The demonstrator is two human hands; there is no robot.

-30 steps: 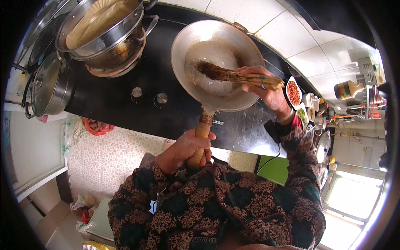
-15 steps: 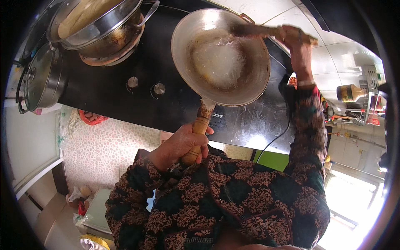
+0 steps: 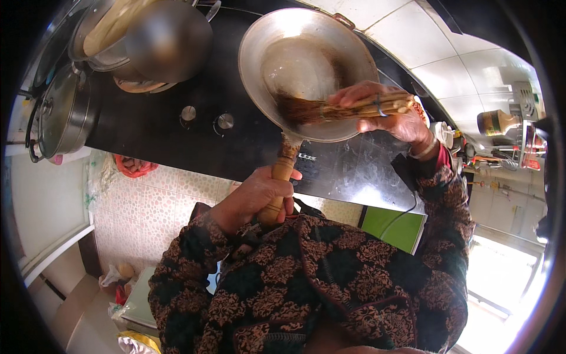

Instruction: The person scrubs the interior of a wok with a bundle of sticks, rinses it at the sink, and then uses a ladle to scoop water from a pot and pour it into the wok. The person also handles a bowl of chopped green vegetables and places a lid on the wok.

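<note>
Wok [image 3: 306,53] sat over blk bench [image 3: 171,141]; L hand [image 3: 259,192] gripped its handle [image 3: 283,170], prob. to steady it. R hand [image 3: 402,125] clasped stick brush [image 3: 354,110], bristles [image 3: 298,110] inside by handle end, likely for reach.

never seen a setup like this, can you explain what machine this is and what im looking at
There is no machine arm here, just a person's two bare hands. The pictures come from the left of two wide fisheye cameras worn on the head, looking down, so straight edges bend near the rim.

The left hand grips the wooden handle of a metal wok. The right hand holds a bundled stick brush, its dark bristles at the wok's inside near the handle.

Below is a black stovetop with two round knobs. To the left are a large steel pot, partly hidden by a blurred patch, and a lidded pot.
</note>
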